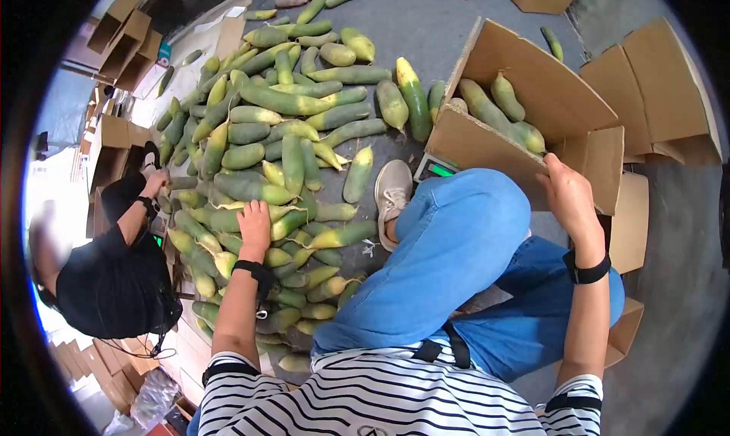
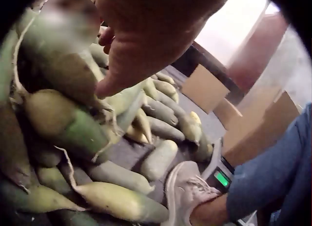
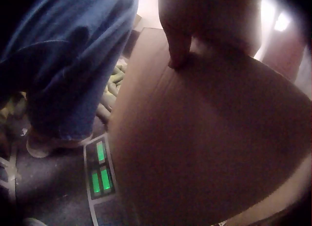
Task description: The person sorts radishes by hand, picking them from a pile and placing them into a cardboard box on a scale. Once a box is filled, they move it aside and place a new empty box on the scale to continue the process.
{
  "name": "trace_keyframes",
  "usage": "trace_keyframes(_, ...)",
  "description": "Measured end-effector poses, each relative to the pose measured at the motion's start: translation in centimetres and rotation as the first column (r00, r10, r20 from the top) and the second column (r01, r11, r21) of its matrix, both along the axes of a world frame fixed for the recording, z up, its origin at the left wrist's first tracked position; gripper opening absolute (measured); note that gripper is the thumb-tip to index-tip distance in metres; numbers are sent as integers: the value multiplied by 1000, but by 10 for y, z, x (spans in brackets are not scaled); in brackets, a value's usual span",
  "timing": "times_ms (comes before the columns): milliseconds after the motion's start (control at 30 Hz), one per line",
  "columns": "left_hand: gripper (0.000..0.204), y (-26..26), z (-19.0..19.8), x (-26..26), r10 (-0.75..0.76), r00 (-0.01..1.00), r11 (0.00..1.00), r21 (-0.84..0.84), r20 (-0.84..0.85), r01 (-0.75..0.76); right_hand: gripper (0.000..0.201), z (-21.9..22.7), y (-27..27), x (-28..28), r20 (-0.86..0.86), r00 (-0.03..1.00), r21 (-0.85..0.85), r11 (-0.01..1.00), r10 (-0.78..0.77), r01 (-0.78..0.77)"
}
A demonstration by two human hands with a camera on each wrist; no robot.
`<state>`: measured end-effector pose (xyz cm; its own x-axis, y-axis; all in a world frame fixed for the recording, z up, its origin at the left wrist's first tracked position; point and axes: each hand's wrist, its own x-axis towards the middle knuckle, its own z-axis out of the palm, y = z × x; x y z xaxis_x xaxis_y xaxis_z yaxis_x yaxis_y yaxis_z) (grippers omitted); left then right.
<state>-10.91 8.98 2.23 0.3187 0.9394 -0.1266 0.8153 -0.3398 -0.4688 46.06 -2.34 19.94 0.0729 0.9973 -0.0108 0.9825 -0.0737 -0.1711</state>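
Note:
Green radishes (image 1: 296, 97) with pale yellow ends lie in a large pile. My left hand (image 1: 255, 227) is over the near part of it, fingers curled on a green radish (image 1: 224, 221); in the left wrist view the thumb of that hand (image 2: 146, 45) lies against a radish (image 2: 63, 70). My right hand (image 1: 569, 196) grips the upper edge of an open cardboard box (image 1: 494, 147) holding several radishes (image 1: 487, 109). In the right wrist view, the thumb of that hand (image 3: 209, 26) presses the box's outer side (image 3: 204, 133).
A scale with a green display (image 1: 439, 170) is at the box's near left corner, beside my shoe (image 1: 394, 196). More cardboard boxes (image 1: 658, 93) stand at the right. Another person in black (image 1: 114, 284) sits left of the pile, one hand at its edge.

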Motion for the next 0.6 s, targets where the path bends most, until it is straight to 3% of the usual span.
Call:
trace_keyframes(133, 14, 6, -2, -1, -25, 1000, 999, -41, 5, 25, 19, -2, 1, 1, -3, 1000, 62, 998, 9, -9)
trace_keyframes(167, 16, 7, -2, -6, -27, 993, 996, -77, 114, 36, 15, -8, -1, 4, 21, 1000, 92, 996, 11, -13)
trace_keyframes(200, 28, 10, 3, -6, -20, 991, 985, -166, 132, 42, 12, -24, -2, 11, -79, 995, 45, 997, -56, 60)
trace_keyframes(233, 42, 6, 16, 8, -16, 967, 980, -186, 256, 65, 11, -13, -2, 7, 67, 998, 51, 999, -13, 10)
trace_keyframes(267, 48, 1, 32, 28, -30, 947, 985, -153, 319, 83, 12, -22, -3, 12, 15, 1000, 175, 984, 25, -27)
trace_keyframes(300, 53, -2, 52, 48, -3, 900, 978, -185, 435, 93, 12, -11, -2, 9, -10, 1000, 151, 988, 29, -28)
trace_keyframes(333, 58, -4, 54, 59, 36, 779, 990, -126, 626, 56, 11, -6, -3, 6, -27, 1000, 105, 994, 15, -12)
trace_keyframes(467, 51, 12, 124, 129, -14, 452, 1000, 0, 892, 30, 8, -15, -4, 6, -16, 1000, 135, 991, 7, -5)
trace_keyframes(533, 39, 11, 181, 182, -15, 158, 998, 23, 987, -54, 7, -13, -3, 6, -6, 1000, 152, 988, 6, -5)
trace_keyframes(600, 39, 11, 221, 221, -149, -124, 988, 153, 981, 20, 6, -10, -4, 4, 8, 1000, 98, 995, -8, 7)
